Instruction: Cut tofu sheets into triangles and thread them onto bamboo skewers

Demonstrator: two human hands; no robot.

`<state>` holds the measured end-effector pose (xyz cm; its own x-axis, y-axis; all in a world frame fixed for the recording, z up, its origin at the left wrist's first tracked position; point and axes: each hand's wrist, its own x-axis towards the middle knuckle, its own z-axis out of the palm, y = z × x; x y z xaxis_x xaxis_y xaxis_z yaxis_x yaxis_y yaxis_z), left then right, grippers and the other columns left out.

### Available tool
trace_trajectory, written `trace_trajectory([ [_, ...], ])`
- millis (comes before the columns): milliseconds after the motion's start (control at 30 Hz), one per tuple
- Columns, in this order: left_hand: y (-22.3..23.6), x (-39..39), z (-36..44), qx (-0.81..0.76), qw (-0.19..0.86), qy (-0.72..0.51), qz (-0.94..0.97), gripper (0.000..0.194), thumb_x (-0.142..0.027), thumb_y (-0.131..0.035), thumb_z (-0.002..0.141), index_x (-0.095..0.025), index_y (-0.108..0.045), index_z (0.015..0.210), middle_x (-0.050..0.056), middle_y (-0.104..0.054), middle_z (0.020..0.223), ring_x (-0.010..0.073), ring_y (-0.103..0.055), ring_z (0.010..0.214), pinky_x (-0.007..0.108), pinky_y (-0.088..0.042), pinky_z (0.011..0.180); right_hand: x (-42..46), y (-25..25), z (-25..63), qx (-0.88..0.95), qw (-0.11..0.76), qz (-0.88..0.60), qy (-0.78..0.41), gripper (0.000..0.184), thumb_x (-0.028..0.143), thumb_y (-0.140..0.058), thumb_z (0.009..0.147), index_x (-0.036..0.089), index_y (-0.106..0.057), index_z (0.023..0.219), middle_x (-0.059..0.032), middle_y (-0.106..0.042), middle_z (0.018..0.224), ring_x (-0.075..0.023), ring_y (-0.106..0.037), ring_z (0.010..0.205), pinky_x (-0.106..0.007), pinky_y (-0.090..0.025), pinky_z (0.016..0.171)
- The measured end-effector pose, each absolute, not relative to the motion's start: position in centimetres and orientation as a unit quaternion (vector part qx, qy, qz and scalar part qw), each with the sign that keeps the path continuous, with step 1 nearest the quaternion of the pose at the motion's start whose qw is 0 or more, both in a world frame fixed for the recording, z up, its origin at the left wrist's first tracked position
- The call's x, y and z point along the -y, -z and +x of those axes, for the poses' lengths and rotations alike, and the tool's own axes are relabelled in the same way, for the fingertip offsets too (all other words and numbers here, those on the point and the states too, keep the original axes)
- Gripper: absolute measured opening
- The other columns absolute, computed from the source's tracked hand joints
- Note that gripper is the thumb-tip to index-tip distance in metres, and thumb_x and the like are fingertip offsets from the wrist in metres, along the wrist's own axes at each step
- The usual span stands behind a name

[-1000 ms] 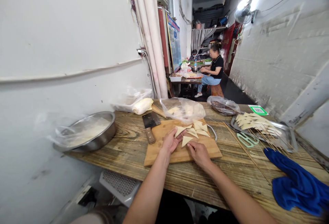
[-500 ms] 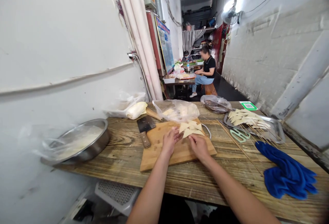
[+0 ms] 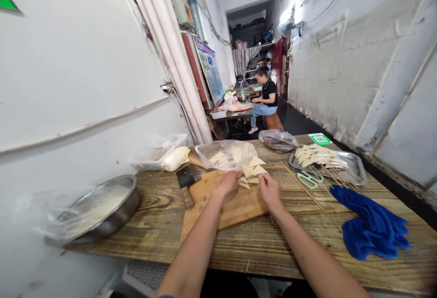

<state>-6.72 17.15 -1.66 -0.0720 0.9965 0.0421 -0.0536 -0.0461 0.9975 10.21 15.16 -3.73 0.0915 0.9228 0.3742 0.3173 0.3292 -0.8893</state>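
Note:
Several thin, pale triangular slices, looking like tofu sheet, lie clustered at the far right of a wooden cutting board. My right hand pinches the corner of one slice between thumb and fingers. A thin stick end shows beneath that hand. At the left of the cluster, my left hand is closed, its curled fingertips at the edge of another slice; part of that grip is hidden. A cleaver rests along the board's left edge, its wooden handle pointing toward me.
A clear bag of slices sits behind the board. At left stands a steel basin. To the right are green-handled scissors, wooden skewers, a metal tray of skewered slices and blue gloves. A person sits further back.
Both hands have moved from the middle of the board to its far right. The right hand now pinches a slice farther back, and the left fingers have curled in. The view has shifted.

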Motion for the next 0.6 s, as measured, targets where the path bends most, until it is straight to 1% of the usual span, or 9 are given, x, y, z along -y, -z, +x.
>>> trace_trajectory([
  [67, 1.3, -17.2, -6.9, -0.506, 0.452, -0.467, 0.567, 0.042, 0.013, -0.049, 0.048, -0.023, -0.068, 0.059, 0.002, -0.069, 0.071, 0.0219, -0.060, 0.082, 0.030, -0.037, 0.091, -15.1, 3.5, 10.2, 0.610, 0.541, -0.505, -0.283, 0.035, 0.040, -0.038, 0.082, 0.018, -0.060, 0.065, 0.0001, -0.054, 0.048, -0.0148, -0.048, 0.049, -0.023, -0.033, 0.050],
  [133, 1.4, -17.0, -7.2, -0.519, 0.426, -0.448, 0.590, 0.042, 0.012, -0.052, 0.049, -0.023, -0.069, 0.066, 0.001, -0.070, 0.076, 0.0196, -0.060, 0.079, 0.029, -0.040, 0.088, -15.0, 3.4, 10.2, 0.611, 0.541, -0.504, -0.285, 0.035, 0.039, -0.038, 0.082, 0.018, -0.061, 0.065, 0.0000, -0.055, 0.048, -0.0148, -0.048, 0.049, -0.023, -0.034, 0.050],
  [200, 2.0, -16.7, -7.5, -0.528, 0.434, -0.481, 0.549, 0.037, 0.008, -0.058, 0.053, -0.021, -0.070, 0.073, 0.001, -0.069, 0.074, 0.0183, -0.060, 0.075, 0.028, -0.044, 0.080, -14.8, 3.5, 10.1, 0.619, 0.533, -0.501, -0.286, 0.034, 0.038, -0.038, 0.082, 0.018, -0.061, 0.066, -0.0001, -0.055, 0.049, -0.0148, -0.049, 0.049, -0.023, -0.034, 0.050],
  [267, 2.9, -16.1, -8.1, -0.516, 0.485, -0.548, 0.445, 0.024, 0.001, -0.065, 0.056, -0.015, -0.069, 0.073, 0.002, -0.067, 0.067, 0.0172, -0.060, 0.070, 0.026, -0.047, 0.071, -14.6, 3.7, 9.8, 0.642, 0.517, -0.491, -0.284, 0.034, 0.035, -0.037, 0.083, 0.018, -0.061, 0.066, -0.0008, -0.057, 0.052, -0.0148, -0.050, 0.051, -0.023, -0.034, 0.051],
  [333, 3.8, -15.5, -8.8, -0.484, 0.531, -0.613, 0.328, 0.011, -0.005, -0.066, 0.062, -0.011, -0.067, 0.071, 0.003, -0.065, 0.065, 0.0155, -0.061, 0.067, 0.024, -0.048, 0.065, -14.3, 4.1, 9.3, 0.683, 0.491, -0.465, -0.275, 0.033, 0.032, -0.037, 0.084, 0.018, -0.060, 0.065, -0.0018, -0.059, 0.056, -0.0148, -0.052, 0.054, -0.022, -0.034, 0.053],
  [367, 4.2, -15.1, -9.2, -0.470, 0.540, -0.638, 0.285, 0.007, -0.007, -0.064, 0.067, -0.011, -0.065, 0.071, 0.004, -0.065, 0.067, 0.0146, -0.062, 0.068, 0.023, -0.049, 0.065, -14.1, 4.3, 9.0, 0.707, 0.476, -0.448, -0.271, 0.032, 0.030, -0.037, 0.084, 0.018, -0.060, 0.065, -0.0020, -0.060, 0.058, -0.0148, -0.053, 0.056, -0.022, -0.035, 0.054],
  [400, 4.5, -14.8, -9.7, -0.457, 0.542, -0.658, 0.253, 0.005, -0.008, -0.061, 0.071, -0.011, -0.064, 0.073, 0.005, -0.066, 0.072, 0.0136, -0.063, 0.071, 0.022, -0.049, 0.066, -13.8, 4.5, 8.7, 0.728, 0.460, -0.431, -0.268, 0.030, 0.028, -0.038, 0.084, 0.018, -0.060, 0.064, -0.0020, -0.060, 0.059, -0.0146, -0.053, 0.057, -0.022, -0.035, 0.055],
  [467, 4.8, -14.3, -10.5, -0.432, 0.552, -0.683, 0.204, 0.008, -0.010, -0.054, 0.078, -0.011, -0.062, 0.079, 0.008, -0.066, 0.081, 0.0122, -0.064, 0.075, 0.022, -0.051, 0.069, -13.2, 5.0, 8.2, 0.767, 0.428, -0.394, -0.271, 0.026, 0.024, -0.041, 0.082, 0.018, -0.059, 0.064, -0.0013, -0.060, 0.060, -0.0140, -0.053, 0.059, -0.021, -0.035, 0.057],
  [600, 4.9, -14.0, -11.2, -0.384, 0.579, -0.709, 0.120, 0.012, -0.011, -0.051, 0.082, -0.008, -0.060, 0.088, 0.011, -0.067, 0.081, 0.0118, -0.064, 0.069, 0.020, -0.053, 0.062, -12.1, 5.6, 7.6, 0.820, 0.361, -0.352, -0.271, 0.026, 0.021, -0.041, 0.083, 0.019, -0.058, 0.063, -0.0005, -0.061, 0.061, -0.0131, -0.053, 0.059, -0.021, -0.035, 0.057],
])
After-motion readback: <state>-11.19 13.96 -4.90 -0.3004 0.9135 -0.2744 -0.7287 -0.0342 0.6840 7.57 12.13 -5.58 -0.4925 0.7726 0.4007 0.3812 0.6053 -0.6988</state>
